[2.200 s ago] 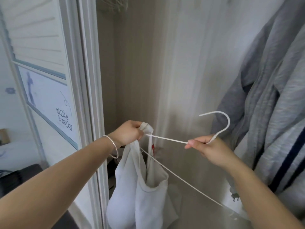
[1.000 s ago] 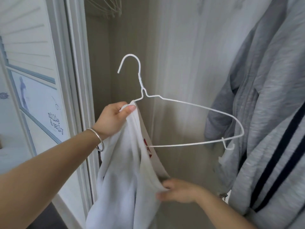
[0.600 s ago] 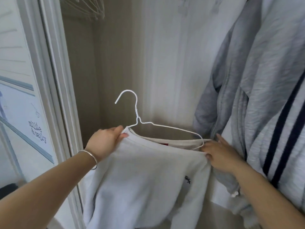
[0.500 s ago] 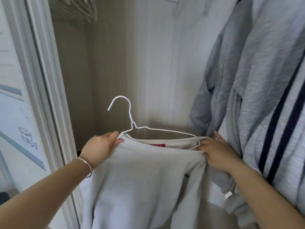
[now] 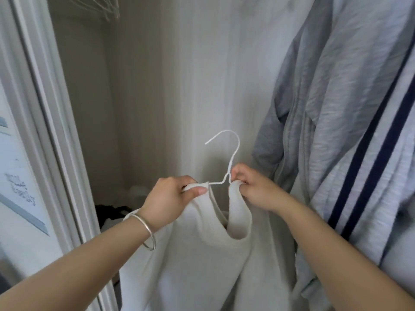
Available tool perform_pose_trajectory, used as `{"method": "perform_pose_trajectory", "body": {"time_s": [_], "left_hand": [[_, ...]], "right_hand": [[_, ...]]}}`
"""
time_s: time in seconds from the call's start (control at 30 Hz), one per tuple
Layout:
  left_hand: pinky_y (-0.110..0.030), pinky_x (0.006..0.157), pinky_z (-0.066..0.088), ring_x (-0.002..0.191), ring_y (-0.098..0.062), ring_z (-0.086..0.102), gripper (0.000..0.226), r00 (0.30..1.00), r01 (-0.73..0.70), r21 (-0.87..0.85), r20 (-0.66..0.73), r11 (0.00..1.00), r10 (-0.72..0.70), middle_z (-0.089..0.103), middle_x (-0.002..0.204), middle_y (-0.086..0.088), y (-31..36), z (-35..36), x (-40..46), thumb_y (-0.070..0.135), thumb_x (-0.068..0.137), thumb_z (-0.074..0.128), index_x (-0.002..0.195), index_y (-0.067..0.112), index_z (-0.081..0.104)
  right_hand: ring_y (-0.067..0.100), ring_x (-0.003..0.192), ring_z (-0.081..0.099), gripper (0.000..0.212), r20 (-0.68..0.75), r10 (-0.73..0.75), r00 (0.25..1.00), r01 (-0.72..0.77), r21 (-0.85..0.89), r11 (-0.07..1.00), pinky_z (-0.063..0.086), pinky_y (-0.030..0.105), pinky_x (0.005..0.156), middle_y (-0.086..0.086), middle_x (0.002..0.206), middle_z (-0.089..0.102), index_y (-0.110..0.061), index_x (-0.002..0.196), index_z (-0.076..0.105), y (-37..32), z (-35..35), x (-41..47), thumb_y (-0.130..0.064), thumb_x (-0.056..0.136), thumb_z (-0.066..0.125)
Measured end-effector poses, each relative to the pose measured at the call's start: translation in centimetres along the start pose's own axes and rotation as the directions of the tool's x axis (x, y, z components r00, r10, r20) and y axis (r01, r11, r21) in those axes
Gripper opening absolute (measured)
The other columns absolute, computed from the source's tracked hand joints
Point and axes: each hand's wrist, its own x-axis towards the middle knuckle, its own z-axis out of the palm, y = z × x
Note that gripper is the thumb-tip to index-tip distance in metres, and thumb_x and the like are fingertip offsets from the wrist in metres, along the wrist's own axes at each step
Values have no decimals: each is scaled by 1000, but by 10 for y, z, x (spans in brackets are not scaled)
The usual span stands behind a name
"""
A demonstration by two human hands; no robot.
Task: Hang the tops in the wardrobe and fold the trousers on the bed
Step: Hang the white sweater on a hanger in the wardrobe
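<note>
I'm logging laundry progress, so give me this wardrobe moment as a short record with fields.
left hand: grips the neckline of the white top
right hand: pinches the neckline beside the hanger's neck
hanger: white wire hanger, inside the top, hook free
hung yet: no
nearby: grey striped garment hanging on the right

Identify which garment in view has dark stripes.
The grey jacket hanging at right has two navy stripes. The white top, held on the wire hanger by both hands, is plain.
</note>
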Motion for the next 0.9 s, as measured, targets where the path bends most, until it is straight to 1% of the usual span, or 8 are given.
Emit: {"method": "perform_pose_trajectory", "body": {"time_s": [0.13,0.23,0.37,0.53,0.67,0.73,0.83,0.9], "left_hand": [[-20,56,36,52,-6,43,45,986,-142,5,93,990,141,45,51,9,-6,-5,3,63,84,35,62,26,49],[-20,54,33,51,-2,44,38,992,-128,-1,14,992,128,44,49,9,-21,-18,7,62,83,30,59,36,43],[-30,58,39,54,-11,47,46,995,-97,187,19,978,96,47,51,8,-32,-67,26,70,78,25,62,31,43],[-24,52,30,51,0,46,40,960,-215,229,228,949,162,50,52,13,2,-78,61,54,91,39,56,36,45],[-22,56,32,53,-1,45,35,978,-134,63,167,989,122,46,54,9,-4,-62,58,44,92,51,59,33,44],[-24,72,41,75,4,53,12,989,-90,49,125,995,83,60,83,17,-17,-57,47,51,85,58,88,40,57],[-26,96,37,108,-4,44,67,988,115,82,98,990,-123,44,122,14,-39,-51,29,42,78,71,136,31,39],[-28,94,38,109,-10,47,61,938,331,-3,109,944,-329,48,121,9,-56,-51,20,38,80,70,134,24,43]], "right_hand": [[1,53,50,35,160,63,985,-100,232,968,38,11,53,-9,57,56,-14,94,61,-8,-7,-8,-7,61,49],[-1,38,35,20,128,62,990,-99,305,947,29,13,44,-10,42,41,-6,85,69,-12,-14,-13,-21,73,64],[2,54,48,30,-228,-65,972,14,-219,976,34,19,55,-4,53,58,-31,64,66,-13,-33,-10,-24,91,57],[2,42,44,27,-168,-119,979,50,-370,928,32,12,46,-5,49,48,-27,67,64,-58,-32,0,-27,92,55],[2,40,39,26,-311,-60,948,-10,-218,976,27,12,39,-9,44,47,-18,71,69,-62,-32,9,-28,91,56],[3,31,33,29,-391,-15,920,-45,-145,988,23,12,35,-8,39,38,-21,65,66,-60,-35,10,-26,92,57],[9,50,41,30,-442,9,897,-75,-132,988,28,20,45,4,57,45,-23,62,64,-64,-40,9,-28,92,57],[12,58,42,32,-487,20,873,-97,-134,986,29,22,52,2,61,49,-25,61,63,-68,-46,7,-30,92,56]]}}
